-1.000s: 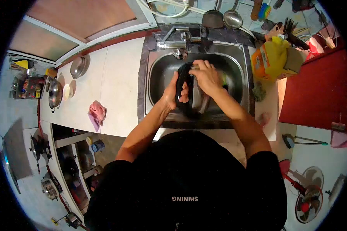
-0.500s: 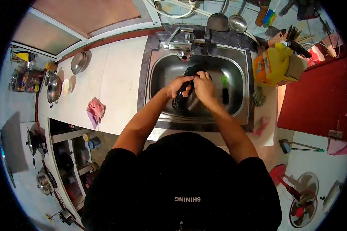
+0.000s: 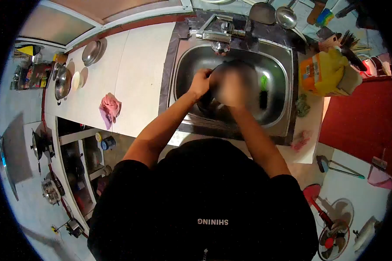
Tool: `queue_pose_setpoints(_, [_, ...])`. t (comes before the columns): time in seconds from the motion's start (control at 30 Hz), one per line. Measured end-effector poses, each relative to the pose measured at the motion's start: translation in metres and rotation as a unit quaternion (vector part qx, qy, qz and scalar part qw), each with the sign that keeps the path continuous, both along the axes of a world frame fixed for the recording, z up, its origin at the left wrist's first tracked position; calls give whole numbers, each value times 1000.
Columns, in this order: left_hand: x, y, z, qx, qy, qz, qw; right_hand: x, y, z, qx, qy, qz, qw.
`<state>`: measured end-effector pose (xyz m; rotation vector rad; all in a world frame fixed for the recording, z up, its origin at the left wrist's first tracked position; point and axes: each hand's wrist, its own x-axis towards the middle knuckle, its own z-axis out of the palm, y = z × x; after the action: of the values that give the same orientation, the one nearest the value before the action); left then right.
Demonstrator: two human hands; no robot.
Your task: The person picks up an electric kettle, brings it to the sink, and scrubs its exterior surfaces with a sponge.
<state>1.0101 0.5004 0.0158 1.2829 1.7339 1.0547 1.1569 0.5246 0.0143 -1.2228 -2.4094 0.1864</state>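
Observation:
Inside the steel sink [image 3: 178, 93] is a dark, rounded piece of cookware [image 3: 247, 71], like a pan or pot; blur hides its exact kind. My left hand [image 3: 200, 83] grips its left edge with curled fingers. Over its inner face lies my right hand [image 3: 231, 90], smeared so that its fingers and anything in them cannot be made out. A brush with a green handle and dark head [image 3: 263, 91] rests in the right side of the basin. The chrome faucet [image 3: 221, 32] stands behind the cookware.
Right of the sink are a yellow jug [image 3: 329, 71] and a green scrubber [image 3: 302, 105]. A pink cloth [image 3: 110, 108], a steel bowl [image 3: 91, 53] and a lidded pan [image 3: 62, 81] sit on the left counter. A ladle [image 3: 286, 17] hangs behind.
The dark cookware has turned from edge-on to show its round face. My right hand has shifted onto that face, and my left hand now holds the left edge. The view has shifted slightly.

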Motion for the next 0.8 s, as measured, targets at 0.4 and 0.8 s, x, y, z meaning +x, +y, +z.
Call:
queue_pose_setpoints(0.4, [-2, 11, 2, -111, -49, -1, 993, 16, -21, -12, 42, -10, 161, 986])
queue_pose_setpoints(0.8, [2, 12, 23, -118, -70, -27, 990, 40, -9, -6, 18, -21, 148, 989])
